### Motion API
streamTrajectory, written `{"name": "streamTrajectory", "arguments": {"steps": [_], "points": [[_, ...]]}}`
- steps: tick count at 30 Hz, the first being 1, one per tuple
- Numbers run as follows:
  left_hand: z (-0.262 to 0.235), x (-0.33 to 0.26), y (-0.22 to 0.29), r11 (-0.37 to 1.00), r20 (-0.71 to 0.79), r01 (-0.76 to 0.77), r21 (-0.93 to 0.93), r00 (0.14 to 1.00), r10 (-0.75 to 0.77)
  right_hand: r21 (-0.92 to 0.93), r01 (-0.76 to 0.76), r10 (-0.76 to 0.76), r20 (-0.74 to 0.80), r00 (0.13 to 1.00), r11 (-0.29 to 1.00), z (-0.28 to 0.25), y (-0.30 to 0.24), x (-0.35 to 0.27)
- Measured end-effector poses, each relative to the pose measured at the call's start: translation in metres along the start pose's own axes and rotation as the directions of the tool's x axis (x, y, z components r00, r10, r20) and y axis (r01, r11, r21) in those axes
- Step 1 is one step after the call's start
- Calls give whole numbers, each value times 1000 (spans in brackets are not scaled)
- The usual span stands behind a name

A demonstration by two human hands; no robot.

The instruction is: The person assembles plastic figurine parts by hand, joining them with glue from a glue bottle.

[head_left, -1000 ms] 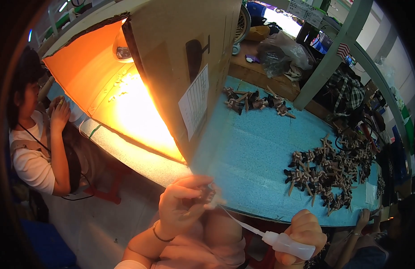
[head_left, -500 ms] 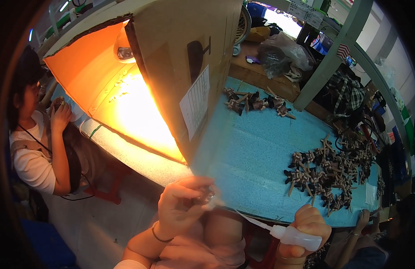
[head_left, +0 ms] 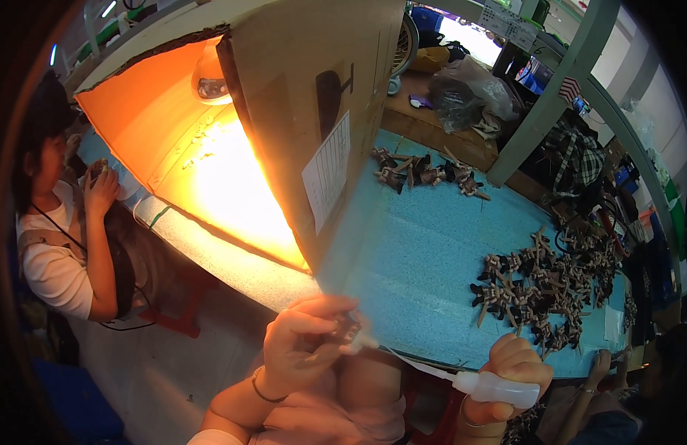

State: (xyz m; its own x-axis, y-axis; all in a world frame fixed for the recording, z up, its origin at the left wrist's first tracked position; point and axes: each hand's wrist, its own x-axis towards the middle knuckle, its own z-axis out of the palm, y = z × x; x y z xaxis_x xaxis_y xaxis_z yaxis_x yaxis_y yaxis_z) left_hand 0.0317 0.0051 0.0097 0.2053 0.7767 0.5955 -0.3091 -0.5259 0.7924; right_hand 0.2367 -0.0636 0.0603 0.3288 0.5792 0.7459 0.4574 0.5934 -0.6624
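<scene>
Between the fingertips of my left hand (head_left: 293,352) is a small figurine (head_left: 350,331), pale and brown, partly covered by the fingers and a little blurred. My right hand (head_left: 515,362) is closed around a white squeeze bottle (head_left: 499,389), lying tilted in the fist. Its long thin nozzle (head_left: 421,366) points left, and the tip ends close to the figurine; whether they touch I cannot tell. Both hands are over the near edge of the blue table (head_left: 432,256). A large pile of similar dark-and-tan figurines (head_left: 540,289) covers the table's right side.
An open cardboard box (head_left: 306,96) with a glowing lamp (head_left: 210,85) inside stands at left. More figurines (head_left: 429,173) lie at the table's back, before a wooden shelf with a plastic bag (head_left: 473,89). A grey post (head_left: 555,96) rises behind. One person (head_left: 61,267) sits left; another's hand (head_left: 599,367) shows right.
The figurine has turned slightly in my left fingers, showing more of it. My right hand with the bottle has shifted a little to the right, drawing the nozzle slightly with it.
</scene>
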Motion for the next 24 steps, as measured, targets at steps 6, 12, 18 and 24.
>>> {"name": "streamTrajectory", "arguments": {"steps": [6, 12, 18, 24], "points": [[-2, 0, 0, 1000, -3, -2, 18, 1000, 2, -37, -5, 6, 37, 999, 999, 0, -2, 0], [-1, 0, 2, 1000, -17, 2, 19, 1000, -2, -41, 0, 2, 34, 999, 999, -2, -3, -2], [-2, 0, 1, 1000, -1, -16, 20, 1000, 16, -50, -2, -1, -52, 999, 999, 4, -4, 2], [-3, 1, 2, 999, 8, -32, 32, 999, 32, -34, 32, -31, 46, 998, 999, 1, 0, -1]]}}
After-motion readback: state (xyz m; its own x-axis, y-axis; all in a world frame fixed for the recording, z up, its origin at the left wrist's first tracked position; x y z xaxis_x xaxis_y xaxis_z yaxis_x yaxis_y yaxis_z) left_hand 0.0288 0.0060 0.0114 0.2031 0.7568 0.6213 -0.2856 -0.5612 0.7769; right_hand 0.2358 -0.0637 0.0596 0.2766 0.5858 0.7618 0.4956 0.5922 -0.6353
